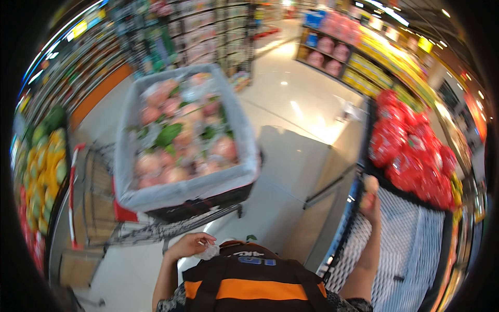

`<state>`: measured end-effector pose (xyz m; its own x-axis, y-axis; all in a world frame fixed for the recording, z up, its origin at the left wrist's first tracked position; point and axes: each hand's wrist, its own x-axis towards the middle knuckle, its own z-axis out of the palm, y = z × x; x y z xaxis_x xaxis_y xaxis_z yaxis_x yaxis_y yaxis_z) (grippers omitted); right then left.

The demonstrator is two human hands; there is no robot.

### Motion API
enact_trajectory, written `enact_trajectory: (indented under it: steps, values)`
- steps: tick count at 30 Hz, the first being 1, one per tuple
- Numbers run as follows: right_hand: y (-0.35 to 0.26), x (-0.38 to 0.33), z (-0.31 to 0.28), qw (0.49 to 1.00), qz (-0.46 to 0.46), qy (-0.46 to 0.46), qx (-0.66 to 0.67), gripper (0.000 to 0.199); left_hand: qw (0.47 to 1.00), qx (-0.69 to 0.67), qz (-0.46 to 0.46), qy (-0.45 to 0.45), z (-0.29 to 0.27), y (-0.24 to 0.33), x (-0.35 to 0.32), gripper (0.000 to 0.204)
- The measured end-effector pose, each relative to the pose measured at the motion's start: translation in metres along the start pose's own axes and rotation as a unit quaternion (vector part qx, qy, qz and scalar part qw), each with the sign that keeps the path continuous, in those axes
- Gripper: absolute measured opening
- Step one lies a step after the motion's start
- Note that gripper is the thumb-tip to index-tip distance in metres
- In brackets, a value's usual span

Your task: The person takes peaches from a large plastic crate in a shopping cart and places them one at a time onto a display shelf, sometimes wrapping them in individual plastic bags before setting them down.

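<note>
The right hand [370, 200] grips a round peach-coloured fruit [371, 183] over the white foam-net shelf [410, 234], near red net-bagged fruit [410, 151], while the left hand [191, 244] pinches crumpled white wrapping [210, 252] beside a plastic-lined fruit crate [182, 138] on a wire trolley [150, 229].

Peach-coloured fruit [370, 183] in my right hand [371, 202], clear crumpled wrapper [210, 252] in my left hand [191, 244].

I see the fruit as small, round and pale pink-orange, blurred, pinched at the top of my right grip and held over the near edge of the white foam-net lined display bin [405, 244], just short of the heap of red net-bagged fruit [410, 151]. The wrapper is a thin, whitish, scrunched bit of plastic, pinched in my left grip close to my chest, below the cart's lined crate of pink fruit [182, 130].
</note>
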<state>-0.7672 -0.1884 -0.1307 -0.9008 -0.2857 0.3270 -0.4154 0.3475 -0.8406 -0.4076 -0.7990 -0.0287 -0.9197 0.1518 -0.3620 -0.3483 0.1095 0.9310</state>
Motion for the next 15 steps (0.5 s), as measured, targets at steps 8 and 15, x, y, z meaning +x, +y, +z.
enact_trajectory:
  steps: [8, 15]
  values:
    - [-0.047, -0.008, -0.007, 0.9, 0.032, 0.093, -0.424, 0.08, 0.907, 0.06, -0.042, 0.415, -0.082, 0.021, -0.152, 0.021]
    - [-0.148, -0.004, 0.051, 0.954, 0.041, 0.174, -0.24, 0.059, 0.749, 0.247, -0.026, 0.614, -0.165, -0.053, -0.133, 0.019]
